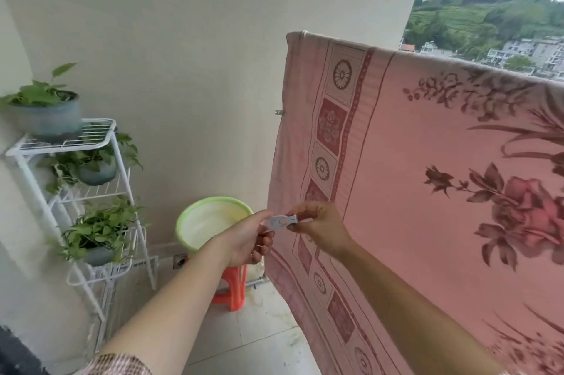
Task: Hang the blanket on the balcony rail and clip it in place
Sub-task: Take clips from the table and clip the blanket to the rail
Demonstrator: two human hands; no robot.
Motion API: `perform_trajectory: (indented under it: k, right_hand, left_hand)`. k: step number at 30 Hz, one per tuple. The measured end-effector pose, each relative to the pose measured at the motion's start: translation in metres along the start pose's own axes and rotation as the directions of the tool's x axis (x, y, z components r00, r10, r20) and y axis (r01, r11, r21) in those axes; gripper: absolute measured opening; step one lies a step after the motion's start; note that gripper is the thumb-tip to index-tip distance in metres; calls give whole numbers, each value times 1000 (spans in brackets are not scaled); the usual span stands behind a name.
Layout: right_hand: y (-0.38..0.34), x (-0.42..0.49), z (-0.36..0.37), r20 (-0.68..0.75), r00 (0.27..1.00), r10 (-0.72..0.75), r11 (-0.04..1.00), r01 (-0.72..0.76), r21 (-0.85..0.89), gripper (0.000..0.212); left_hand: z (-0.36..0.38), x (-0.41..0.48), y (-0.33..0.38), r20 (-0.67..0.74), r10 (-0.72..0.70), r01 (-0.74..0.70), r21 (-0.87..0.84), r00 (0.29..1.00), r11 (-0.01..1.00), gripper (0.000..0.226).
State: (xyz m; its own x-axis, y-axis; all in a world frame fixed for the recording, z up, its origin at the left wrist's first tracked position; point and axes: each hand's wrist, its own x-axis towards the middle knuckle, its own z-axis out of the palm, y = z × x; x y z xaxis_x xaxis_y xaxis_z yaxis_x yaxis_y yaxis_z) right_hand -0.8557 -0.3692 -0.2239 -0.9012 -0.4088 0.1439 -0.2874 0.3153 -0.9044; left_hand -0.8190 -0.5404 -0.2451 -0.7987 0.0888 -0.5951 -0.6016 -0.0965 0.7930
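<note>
A pink plush blanket (427, 161), printed with dark roses and a border of medallion squares, hangs draped over the balcony rail, which the cloth hides. Its left edge falls near a plain pale wall. To the left stands a white wire plant stand (91, 142) with three tiers of leafy potted plants. Both bare arms reach forward and meet before the blanket's lower left border. Behind them a round, green-rimmed plastic basin (207, 222) sits on an orange-red plastic stool (235, 286). The left hand (247, 240), fingers curled, pinches one end of a small pale plastic clip (282, 221) between thumb and forefinger. The right hand (317, 222) pinches the other end with its fingertips.
</note>
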Motion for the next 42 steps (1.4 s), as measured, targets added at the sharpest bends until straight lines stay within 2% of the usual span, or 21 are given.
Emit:
perform_trajectory:
  k: [3,7,10,14,18,21,23,26,27,29,31,33,35,38,40,42]
  right_hand:
    - [17,87,6,-33,999,-9,998,7,-61,22]
    - [26,180,4,-71,996,58,989,-67,-132,25]
    - [37,241,8,-45,994,104,963,-112,-245,24]
    - [58,307,20,-5,990,142,916,-133,-379,27]
    - [78,359,34,6,983,183,846,-155,-510,32]
    - [89,395,44,17,975,223,779,-168,-604,34]
    - [93,417,52,4,970,244,722,-178,-669,34]
    - [101,447,63,-18,965,262,600,-178,-780,34]
    - [101,455,68,2,966,259,525,-139,-840,34]
    - [103,469,78,96,968,232,294,24,-956,27]
    - [105,480,85,166,955,247,72,153,-986,22]
    - [110,487,89,204,937,284,-72,233,-970,24]
    - [115,492,90,243,929,280,-126,287,-950,18]
    - [117,511,93,267,934,237,-141,305,-942,19]
    - [116,529,95,229,947,224,-127,262,-957,16]
    - [111,547,95,141,935,326,-95,181,-979,11]
  left_hand:
    - [-38,61,47,-10,26,-26,-48,1000,999,40]
    - [-81,121,92,-133,45,-66,-159,990,985,40]
    - [-115,165,119,-238,87,-145,-237,967,961,35]
    - [-155,218,147,-306,126,-220,-296,944,930,31]
    - [-180,278,167,-302,67,-184,-380,951,907,27]
    - [-194,323,185,-280,31,-138,-372,960,918,47]
    - [-206,353,196,-224,29,-107,-346,974,932,57]
    - [-224,395,211,-114,7,-41,-294,993,955,50]
    - [-230,407,216,-92,-6,-20,-274,996,962,46]
    - [-239,428,224,-60,-20,6,-219,998,976,43]
    - [-245,449,230,-22,-38,33,-190,999,981,43]
    - [-246,465,230,26,-63,67,-190,998,980,46]
    - [-242,476,227,85,-96,111,-191,992,975,49]
    - [-229,489,223,178,-126,165,-225,976,960,52]
    - [-219,496,220,243,-138,202,-263,960,943,53]
    - [-210,502,216,286,-140,227,-299,948,927,54]
